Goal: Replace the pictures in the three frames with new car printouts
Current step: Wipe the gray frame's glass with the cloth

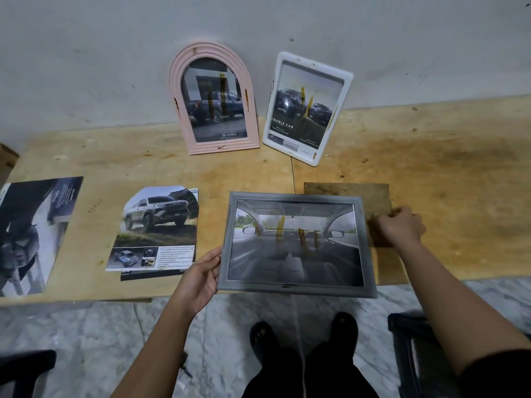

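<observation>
Grey frame in hand at the table edge, its picture not yet swapped.

The wooden table (431,156) runs beyond both hands. Two more frames lean on the wall, well past the fingertips: the pink arched frame (214,99) and the white frame (307,107). The grey frame (297,244) sits between the hands, a car-interior picture in it. The left hand (201,271) has its fingers clamped on the frame's left edge. The right hand (400,226) rests curled on a brown backing board (373,202) just behind the frame; whether it grips anything I cannot tell. Car printouts (158,228) lie left of the left fingers. Likely next: turn the frame over and open its back.
</observation>
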`<state>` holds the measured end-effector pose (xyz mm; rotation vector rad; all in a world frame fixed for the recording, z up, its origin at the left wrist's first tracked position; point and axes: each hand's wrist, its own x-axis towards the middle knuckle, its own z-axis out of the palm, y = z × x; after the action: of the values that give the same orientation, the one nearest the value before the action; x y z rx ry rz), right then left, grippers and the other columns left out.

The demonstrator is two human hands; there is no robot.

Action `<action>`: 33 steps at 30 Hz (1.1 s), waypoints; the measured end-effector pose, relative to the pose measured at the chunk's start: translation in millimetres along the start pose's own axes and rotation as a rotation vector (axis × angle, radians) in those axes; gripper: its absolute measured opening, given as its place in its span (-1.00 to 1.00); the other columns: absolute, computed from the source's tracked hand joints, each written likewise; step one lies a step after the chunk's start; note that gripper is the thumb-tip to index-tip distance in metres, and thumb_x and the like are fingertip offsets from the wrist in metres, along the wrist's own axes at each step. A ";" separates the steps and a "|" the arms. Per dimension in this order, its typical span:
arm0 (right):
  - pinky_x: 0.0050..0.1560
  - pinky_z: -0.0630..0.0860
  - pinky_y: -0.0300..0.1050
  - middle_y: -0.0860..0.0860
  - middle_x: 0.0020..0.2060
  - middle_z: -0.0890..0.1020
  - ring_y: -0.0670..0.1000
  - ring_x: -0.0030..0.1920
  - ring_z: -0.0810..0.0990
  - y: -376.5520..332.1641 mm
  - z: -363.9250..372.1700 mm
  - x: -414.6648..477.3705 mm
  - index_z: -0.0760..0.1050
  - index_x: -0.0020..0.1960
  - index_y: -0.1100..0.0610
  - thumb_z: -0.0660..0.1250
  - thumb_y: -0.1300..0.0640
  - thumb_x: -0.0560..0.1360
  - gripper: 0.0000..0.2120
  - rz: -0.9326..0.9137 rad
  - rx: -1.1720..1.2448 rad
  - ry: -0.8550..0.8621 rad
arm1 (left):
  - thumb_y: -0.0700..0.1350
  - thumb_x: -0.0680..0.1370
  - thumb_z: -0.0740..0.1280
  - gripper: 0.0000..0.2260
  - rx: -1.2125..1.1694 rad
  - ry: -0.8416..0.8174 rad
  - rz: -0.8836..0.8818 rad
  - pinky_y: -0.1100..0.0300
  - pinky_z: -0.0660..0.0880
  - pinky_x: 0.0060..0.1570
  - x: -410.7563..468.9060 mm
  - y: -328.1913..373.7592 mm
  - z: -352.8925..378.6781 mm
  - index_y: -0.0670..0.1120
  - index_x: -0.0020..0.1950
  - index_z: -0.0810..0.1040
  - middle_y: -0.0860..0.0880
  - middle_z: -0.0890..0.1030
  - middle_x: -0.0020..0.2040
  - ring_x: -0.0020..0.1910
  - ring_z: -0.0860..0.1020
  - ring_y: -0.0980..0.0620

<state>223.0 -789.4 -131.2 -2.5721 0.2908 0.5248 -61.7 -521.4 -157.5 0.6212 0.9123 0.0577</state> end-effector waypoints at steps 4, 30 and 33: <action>0.00 0.42 0.01 0.30 0.18 0.49 0.28 0.17 0.48 -7.7 5.2 5.2 0.37 0.22 0.37 0.36 0.01 0.47 -0.50 0.034 0.098 -0.072 | -0.38 0.58 0.05 -0.67 -0.024 0.019 0.024 0.14 0.61 -0.04 0.1 -4.2 2.9 -0.23 0.28 0.45 -0.18 0.64 0.08 -0.04 0.66 -0.04; -0.29 0.46 -0.29 -0.06 -0.24 0.54 -0.21 -0.31 0.54 -101.0 -130.1 -65.2 0.46 -0.13 0.03 0.14 0.22 0.59 -0.80 -0.578 0.969 -0.012 | -0.43 0.54 0.13 -0.71 0.250 0.253 0.250 0.07 0.55 0.00 24.5 -6.0 51.9 -0.27 0.22 0.47 -0.20 0.60 0.06 -0.01 0.58 -0.10; -0.36 0.45 -0.39 -0.05 -0.24 0.56 -0.28 -0.38 0.55 -104.8 -114.9 -82.3 0.47 -0.14 0.03 0.14 0.25 0.58 -0.78 -0.585 0.911 -0.119 | -0.43 0.48 0.19 -0.69 0.616 0.418 0.406 0.11 0.47 0.14 18.4 -6.7 52.0 -0.25 0.17 0.53 -0.16 0.61 0.07 0.10 0.57 -0.08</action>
<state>215.4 -749.6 40.0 -1.6129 -0.2291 0.2314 -12.4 -546.3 -150.9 1.4017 1.2024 0.2855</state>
